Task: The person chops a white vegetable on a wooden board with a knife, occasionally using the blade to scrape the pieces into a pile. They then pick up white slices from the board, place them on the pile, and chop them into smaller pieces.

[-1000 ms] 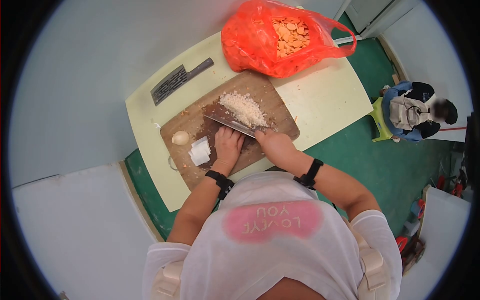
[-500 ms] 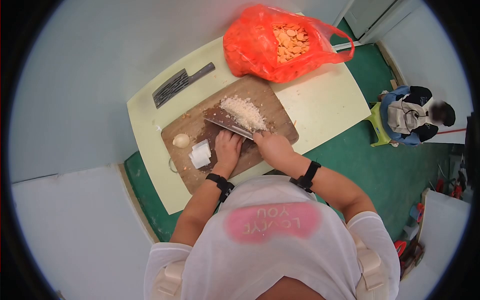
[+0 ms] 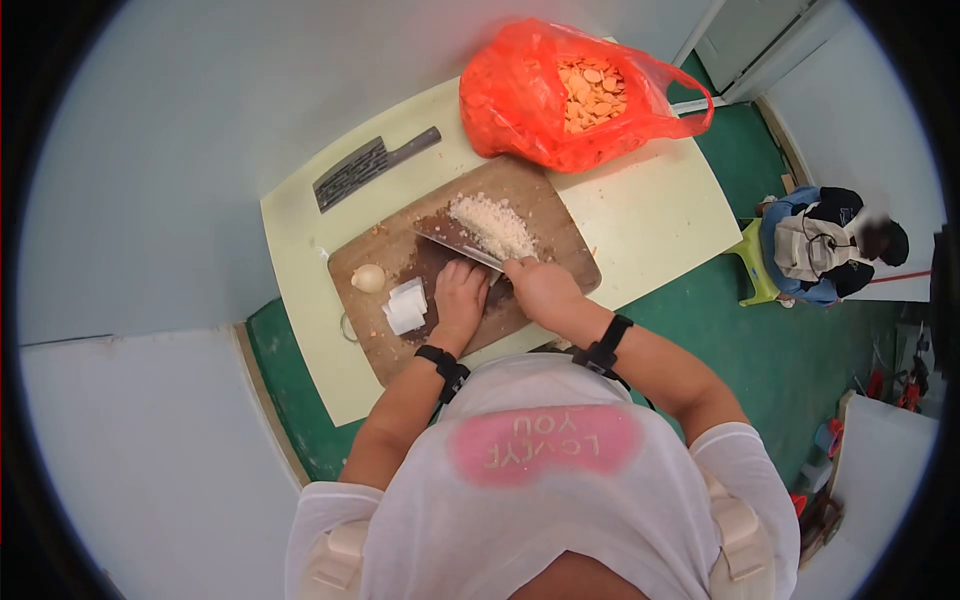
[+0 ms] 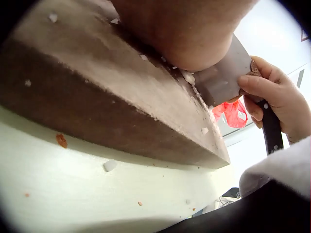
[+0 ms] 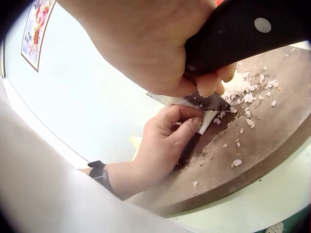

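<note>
A wooden cutting board (image 3: 556,243) lies on a pale yellow table (image 3: 645,200). My right hand (image 3: 535,285) grips the black handle (image 5: 243,29) of a cleaver (image 3: 458,243) whose blade stands on the board. My left hand (image 3: 460,292) rests on the board just beside the blade. Its curled fingers (image 5: 187,124) hold a small white vegetable piece (image 5: 209,120) against the blade. A pile of finely chopped white bits (image 3: 490,225) lies beyond the blade. White cut slabs (image 3: 405,306) and a pale round bulb (image 3: 368,278) sit left of my left hand.
A second cleaver (image 3: 375,165) lies on the table's far left. A red plastic bag (image 3: 520,100) holding orange slices (image 3: 592,90) stands at the far edge. A person (image 3: 825,245) sits on a green stool (image 3: 755,270) to the right, on the green floor.
Both hands and the cleaver keep about the same place on the board. Only the view has shifted slightly.
</note>
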Available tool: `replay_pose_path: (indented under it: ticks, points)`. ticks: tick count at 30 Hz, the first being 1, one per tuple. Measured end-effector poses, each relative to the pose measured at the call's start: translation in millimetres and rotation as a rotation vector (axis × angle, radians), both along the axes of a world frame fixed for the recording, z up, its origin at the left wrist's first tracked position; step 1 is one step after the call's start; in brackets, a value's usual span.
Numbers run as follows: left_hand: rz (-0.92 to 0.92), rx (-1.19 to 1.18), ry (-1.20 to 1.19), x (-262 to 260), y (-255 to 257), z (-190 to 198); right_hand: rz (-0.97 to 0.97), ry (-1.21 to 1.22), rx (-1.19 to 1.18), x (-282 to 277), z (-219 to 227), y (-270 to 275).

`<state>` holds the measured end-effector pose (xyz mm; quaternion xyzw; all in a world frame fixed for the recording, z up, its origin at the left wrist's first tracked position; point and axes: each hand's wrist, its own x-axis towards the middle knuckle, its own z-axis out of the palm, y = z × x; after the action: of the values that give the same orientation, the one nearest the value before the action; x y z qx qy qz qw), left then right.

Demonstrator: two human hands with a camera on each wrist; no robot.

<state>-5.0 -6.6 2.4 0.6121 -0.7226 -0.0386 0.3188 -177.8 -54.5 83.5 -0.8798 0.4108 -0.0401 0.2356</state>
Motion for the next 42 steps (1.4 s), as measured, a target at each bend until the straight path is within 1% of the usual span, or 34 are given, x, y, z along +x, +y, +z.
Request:
replay_pose_path:
  ticks: [4, 7, 9, 12, 15, 18, 25, 27, 31, 35, 37, 39, 42]
  points:
    - [0.002, -0.040, 0.003, -0.3, -2.2, 0.7, -0.012, -0.015, -0.013, -4.5, 4.1, 8.5]
    - [-0.002, -0.023, 0.008, -0.9, -2.1, 3.0, -0.026, -0.028, 0.002, -5.3, 0.3, 9.0]
    - [-0.009, -0.040, -0.005, 0.2, -1.4, 1.2, -0.004, -0.020, 0.017, -2.8, -1.6, 6.8]
    - [-0.007, 0.018, 0.002, 0.1, -0.6, -0.4, -0.024, 0.032, 0.037, 11.9, -5.7, 1.0]
    - [-0.007, 0.020, 0.013, 0.7, 0.7, 0.9, 0.001, -0.034, 0.023, 9.9, -6.6, -3.2]
    - [-0.012, -0.024, 0.026, 1.4, -1.2, -0.9, -0.005, -0.019, 0.018, 2.7, -3.1, -4.8]
    - [-0.010, -0.025, 0.007, 0.6, -0.9, 2.1, -0.007, -0.039, -0.002, -6.6, -2.4, 7.2]
    - [-0.019, -0.077, 0.020, 0.8, -1.0, 1.3, -0.017, -0.030, -0.028, -3.2, -6.2, 8.1]
    - [-0.015, 0.031, -0.026, 2.4, 2.1, -0.2, -0.009, -0.055, -0.028, 8.3, -8.2, -1.6]
    - [-0.016, -0.023, 0.025, 3.4, -0.1, 2.8, -0.006, -0.060, -0.013, 6.9, -6.8, -4.7]
    - [-0.060, -0.039, 0.050, 4.0, 0.5, 5.3, -0.014, -0.036, 0.012, 2.1, -3.6, -1.2]
    - [-0.049, -0.023, 0.041, 4.3, 3.2, 4.5, -0.008, 0.001, 0.017, -0.6, -0.5, -0.3]
    - [-0.043, -0.016, 0.030, 3.0, 0.0, 5.4, -0.003, -0.016, -0.001, -2.7, 1.0, 6.0]
